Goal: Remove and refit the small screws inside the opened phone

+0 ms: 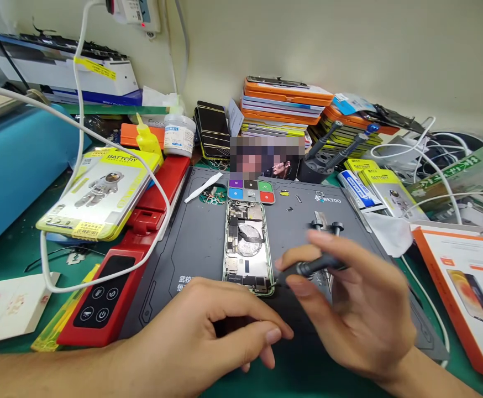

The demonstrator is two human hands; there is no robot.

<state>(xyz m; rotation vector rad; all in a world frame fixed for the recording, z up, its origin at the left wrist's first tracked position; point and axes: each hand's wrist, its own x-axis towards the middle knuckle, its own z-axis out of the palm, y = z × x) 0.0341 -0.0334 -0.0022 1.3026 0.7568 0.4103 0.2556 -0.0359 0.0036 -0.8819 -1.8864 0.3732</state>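
An opened smartphone [247, 246] lies on the grey work mat with its inner parts and a round coil showing. My right hand [361, 309] is closed on a dark-handled screwdriver [308, 269], whose thin tip points at the phone's lower right corner. Whether the tip touches a screw is too small to tell. Just below the phone's bottom edge, my left hand [229, 326] has its fingers curled and thumb against them. Nothing shows between those fingers.
Beyond the phone sits a coloured screw tray [251, 192], with a white pry stick [203, 188] left of it. Small metal parts [298, 199] lie on the mat. Yellow battery packs [104, 188] and a red device [104, 298] stand left, an orange-edged box [469, 293] right. A white cable [100, 130] loops across.
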